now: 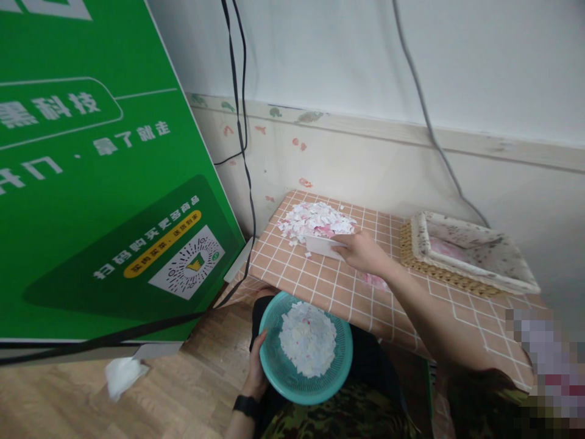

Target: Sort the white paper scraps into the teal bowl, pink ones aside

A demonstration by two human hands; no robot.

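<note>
My left hand [257,364], with a black band on its wrist, is closed on the left rim of a teal plastic basket [273,383]. The basket sits on my lap below the table edge and holds a heap of small white paper scraps [307,339]. Over the table, my right hand [361,250] grips a flat white card-like piece [325,247] at its right end. The card stands against the near side of another pile of paper scraps [311,218], white with some pink ones. Part of my right fingers is hidden behind the card.
A checked brown cloth covers the table [292,268]. To the right stands a cloth-lined wicker basket [411,250]; a pink item [375,281] lies near my forearm. At left is a green sign panel [68,213], with black cords [249,183] hanging beside it. A white bag [122,375] is on the floor.
</note>
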